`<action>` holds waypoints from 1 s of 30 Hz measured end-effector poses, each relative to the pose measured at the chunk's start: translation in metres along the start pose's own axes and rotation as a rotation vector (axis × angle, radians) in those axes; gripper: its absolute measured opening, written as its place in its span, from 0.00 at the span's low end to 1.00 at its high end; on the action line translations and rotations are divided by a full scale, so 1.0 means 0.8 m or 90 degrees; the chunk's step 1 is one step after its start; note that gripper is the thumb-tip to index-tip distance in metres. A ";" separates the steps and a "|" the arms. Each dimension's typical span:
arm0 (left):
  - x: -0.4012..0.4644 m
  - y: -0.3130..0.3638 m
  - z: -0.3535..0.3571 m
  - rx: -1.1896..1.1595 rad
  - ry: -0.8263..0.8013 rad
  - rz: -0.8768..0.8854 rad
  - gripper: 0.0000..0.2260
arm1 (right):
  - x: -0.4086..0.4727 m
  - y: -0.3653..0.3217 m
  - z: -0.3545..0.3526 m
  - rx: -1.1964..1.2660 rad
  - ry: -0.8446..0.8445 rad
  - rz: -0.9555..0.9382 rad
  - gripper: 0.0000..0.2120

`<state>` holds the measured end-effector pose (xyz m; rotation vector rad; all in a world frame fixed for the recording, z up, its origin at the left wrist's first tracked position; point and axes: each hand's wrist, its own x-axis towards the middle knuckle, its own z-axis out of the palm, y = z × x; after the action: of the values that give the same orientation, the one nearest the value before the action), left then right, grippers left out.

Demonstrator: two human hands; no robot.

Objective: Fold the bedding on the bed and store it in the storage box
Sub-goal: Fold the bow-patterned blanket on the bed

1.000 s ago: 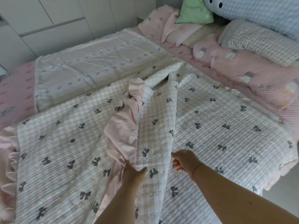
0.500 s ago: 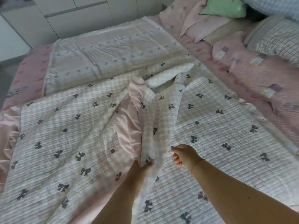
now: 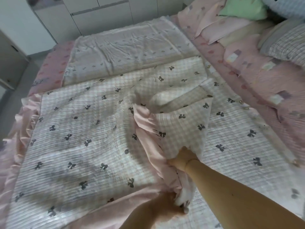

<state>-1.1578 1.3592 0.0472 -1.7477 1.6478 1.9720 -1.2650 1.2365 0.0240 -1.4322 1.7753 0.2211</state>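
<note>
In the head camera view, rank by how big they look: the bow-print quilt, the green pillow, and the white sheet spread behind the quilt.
1. bow-print quilt
2. white sheet
3. green pillow

The pillow is farthest away and cut off by the frame, so its true size is unsure.

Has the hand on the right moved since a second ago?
Yes. The right hand has pushed forward under the quilt flap, toward the pillows.

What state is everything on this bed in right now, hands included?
Bow-print quilt: spread flat, middle bunched into a raised ridge.
Pink ruffle: lifted along the ridge.
Left hand: grips the ruffle's near end.
Right hand: grips the raised fold.
White blanket: lying flat, wrinkled.
Pillows: piled at the right.
</note>
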 end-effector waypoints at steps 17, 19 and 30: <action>0.071 -0.019 -0.041 -0.369 0.443 -0.075 0.20 | -0.006 0.107 0.039 0.411 -0.026 0.022 0.16; 0.091 -0.004 -0.046 -0.455 0.395 -0.141 0.34 | -0.001 0.106 0.029 0.477 -0.028 0.014 0.14; 0.118 0.101 0.019 -0.374 0.049 0.065 0.10 | 0.039 0.099 -0.098 0.310 0.202 -0.148 0.14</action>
<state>-1.2534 1.2802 0.0279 -1.9485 1.2719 2.6701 -1.3724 1.1937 0.0257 -1.3413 1.7270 -0.5522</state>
